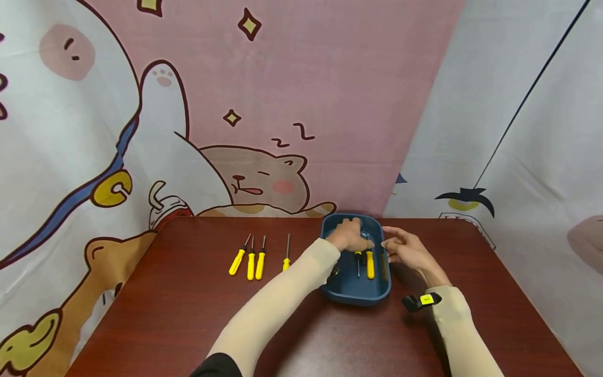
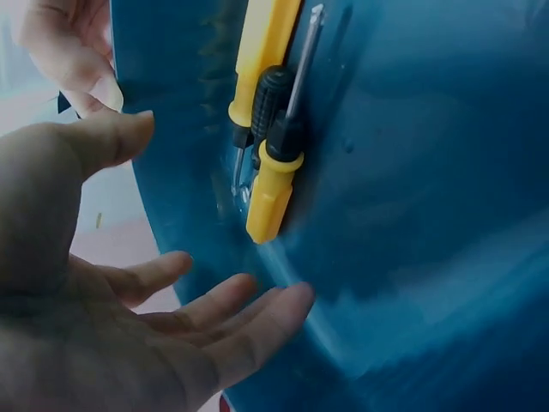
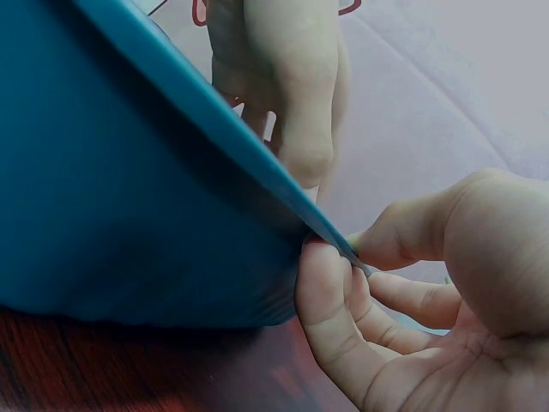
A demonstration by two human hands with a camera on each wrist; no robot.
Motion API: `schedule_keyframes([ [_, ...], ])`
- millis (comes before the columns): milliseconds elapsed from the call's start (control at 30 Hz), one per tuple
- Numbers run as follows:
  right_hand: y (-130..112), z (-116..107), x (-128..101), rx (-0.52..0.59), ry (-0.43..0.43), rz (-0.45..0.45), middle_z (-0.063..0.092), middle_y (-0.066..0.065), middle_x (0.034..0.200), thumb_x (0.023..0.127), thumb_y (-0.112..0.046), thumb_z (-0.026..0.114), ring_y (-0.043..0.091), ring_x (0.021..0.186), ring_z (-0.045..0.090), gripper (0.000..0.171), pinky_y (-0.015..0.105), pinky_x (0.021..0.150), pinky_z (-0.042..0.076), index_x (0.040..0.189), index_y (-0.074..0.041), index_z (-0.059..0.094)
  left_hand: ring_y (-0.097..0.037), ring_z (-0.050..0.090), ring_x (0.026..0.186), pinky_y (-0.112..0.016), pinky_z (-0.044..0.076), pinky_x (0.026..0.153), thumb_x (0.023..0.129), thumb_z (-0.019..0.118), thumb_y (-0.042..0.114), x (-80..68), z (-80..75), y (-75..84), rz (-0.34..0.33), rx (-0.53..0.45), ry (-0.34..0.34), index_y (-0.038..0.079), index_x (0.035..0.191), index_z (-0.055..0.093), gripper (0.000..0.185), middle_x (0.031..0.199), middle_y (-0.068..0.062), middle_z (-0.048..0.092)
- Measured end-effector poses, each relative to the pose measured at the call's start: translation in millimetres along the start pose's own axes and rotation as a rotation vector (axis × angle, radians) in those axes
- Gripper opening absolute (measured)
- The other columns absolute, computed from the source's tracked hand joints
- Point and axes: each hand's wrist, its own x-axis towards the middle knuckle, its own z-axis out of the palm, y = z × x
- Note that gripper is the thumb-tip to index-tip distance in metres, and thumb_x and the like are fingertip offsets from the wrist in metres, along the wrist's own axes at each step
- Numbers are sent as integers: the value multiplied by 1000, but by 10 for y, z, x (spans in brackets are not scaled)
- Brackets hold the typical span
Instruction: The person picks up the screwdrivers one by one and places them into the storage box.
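A blue plastic tray (image 1: 355,300) stands on the table. My left hand (image 1: 349,235) reaches over its far part, and in the left wrist view its fingers (image 2: 244,343) are spread and hold nothing. Below them in the tray lie a yellow-handled screwdriver (image 1: 370,266), a second yellow-handled screwdriver (image 2: 273,202) pointing the opposite way, and a black ribbed handle (image 2: 273,90) between the two. At the tray's right side, my right hand (image 1: 411,252) pinches the rim between thumb and fingers, as the right wrist view shows.
To the left of the tray, several yellow-handled screwdrivers (image 1: 251,264) lie on the brown table (image 1: 188,314). One screwdriver (image 1: 287,262) lies apart from the others, its handle partly behind my left sleeve. A printed cloth (image 1: 358,104) hangs behind the table.
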Motion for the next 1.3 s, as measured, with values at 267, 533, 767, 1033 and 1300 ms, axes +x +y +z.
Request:
schedule_keyframes([
  [267,-6,-2,-6,-8,-8,6,59,33,129,103,-10,51,18,86,64,58,32,75,62,158,-5,33,-29,38,149,-46,48,112,91,69,59,-57,-43,-36,116,121,4,24,160,33,85,163,-8,36],
  [533,6,1,-2,-16,-5,12,59,33,129,103,-11,52,18,86,64,59,32,75,62,158,-5,34,-25,30,153,-47,41,119,91,61,69,-104,-139,-128,257,230,-1,26,162,30,88,166,-3,31],
  [767,1,6,-4,-15,-6,15,59,32,130,103,-13,52,20,89,65,59,31,75,62,159,-6,32,-26,22,158,-51,34,123,90,56,75,-166,-210,-235,384,305,62,26,162,30,90,166,-4,31],
  [1033,12,13,2,-11,3,15,59,31,130,103,-13,52,24,92,66,59,31,75,62,159,-7,33,-27,9,162,-55,21,129,91,50,78,-222,-246,-357,438,364,116,30,162,28,89,171,-3,23],
  [1300,-8,29,-6,-12,17,13,60,32,129,103,-11,53,27,92,68,59,31,74,62,158,-6,34,-26,2,163,-56,14,130,91,41,83,-296,-270,-483,390,387,197,34,164,19,91,173,-3,17],
])
